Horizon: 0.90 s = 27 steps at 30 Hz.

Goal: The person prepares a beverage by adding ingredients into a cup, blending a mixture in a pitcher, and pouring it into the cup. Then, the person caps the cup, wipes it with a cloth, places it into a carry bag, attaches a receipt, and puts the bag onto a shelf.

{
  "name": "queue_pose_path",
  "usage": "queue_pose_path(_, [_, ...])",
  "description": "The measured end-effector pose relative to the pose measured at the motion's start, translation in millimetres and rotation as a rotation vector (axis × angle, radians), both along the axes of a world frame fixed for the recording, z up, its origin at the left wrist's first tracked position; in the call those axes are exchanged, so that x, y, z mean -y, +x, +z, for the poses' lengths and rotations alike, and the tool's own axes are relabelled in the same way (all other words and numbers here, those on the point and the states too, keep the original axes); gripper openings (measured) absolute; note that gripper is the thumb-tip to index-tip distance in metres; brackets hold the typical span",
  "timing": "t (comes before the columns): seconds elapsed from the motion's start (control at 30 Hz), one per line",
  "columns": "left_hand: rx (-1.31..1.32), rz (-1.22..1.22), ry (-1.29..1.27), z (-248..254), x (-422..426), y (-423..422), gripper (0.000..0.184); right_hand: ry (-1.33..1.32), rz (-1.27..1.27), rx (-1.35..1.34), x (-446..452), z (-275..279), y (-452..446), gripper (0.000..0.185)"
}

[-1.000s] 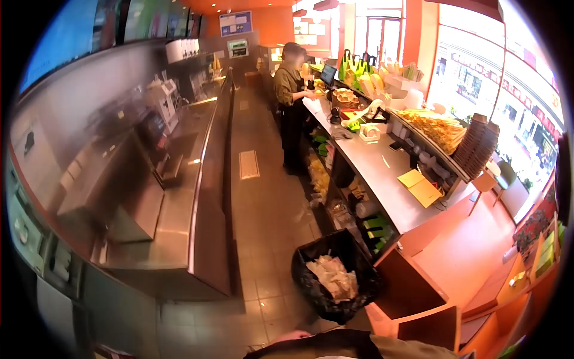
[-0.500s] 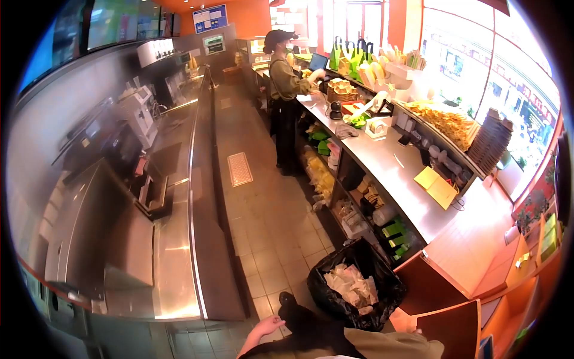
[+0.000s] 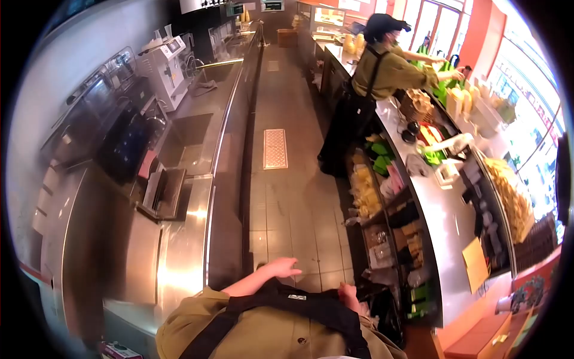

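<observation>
While co-worker (image 3: pixel 388 75) reaches across counter (image 3: pixel 439 206), left hand (image 3: pixel 283 267) open; right hand (image 3: pixel 348 294) near black bag (image 3: pixel 385 311), cannot tell if gripping.

Worn black apron (image 3: pixel 317 307) with white label (image 3: pixel 297 297)

I am wearing a khaki-brown shirt (image 3: pixel 263 332), its right sleeve (image 3: pixel 200 306) leaving the forearm bare. Over it I am wearing a black apron (image 3: pixel 269 304) with wide shoulder straps (image 3: pixel 206 330); a small white label (image 3: pixel 296 297) is marking its front, and a dark round button (image 3: pixel 301 340) is dotting the shirt.
</observation>
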<state>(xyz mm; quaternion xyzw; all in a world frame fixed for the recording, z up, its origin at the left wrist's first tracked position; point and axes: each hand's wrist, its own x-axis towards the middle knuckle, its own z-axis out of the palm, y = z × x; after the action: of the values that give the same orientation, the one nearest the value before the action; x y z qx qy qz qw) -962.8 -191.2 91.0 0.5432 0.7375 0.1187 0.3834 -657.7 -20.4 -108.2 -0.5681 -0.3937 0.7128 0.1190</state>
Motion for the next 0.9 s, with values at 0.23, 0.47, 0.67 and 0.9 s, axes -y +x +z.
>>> queue_pose_path(0.23, [1.201, -0.628, 0.628, 266.2, -113.3, -155.1, 0.06, 0.159, 0.117, 0.413, -93.2, 2.2, -163.2, 0.027])
queue_pose_path(0.47, [1.581, -1.375, 0.769, 352.0, -238.5, -277.9, 0.051, 0.442, 0.611, 0.685, -59.4, -130.3, -171.7, 0.024])
queue_pose_path(0.67, [1.558, -1.142, 0.588, 313.5, -350.5, -382.6, 0.017, 0.128, 0.537, 0.794, -165.9, -66.5, -271.9, 0.024])
queue_pose_path(0.9, [1.553, -1.033, 0.41, 340.7, -501.3, -496.1, 0.036, 0.59, 0.759, 0.754, -419.1, -54.7, -483.5, 0.025])
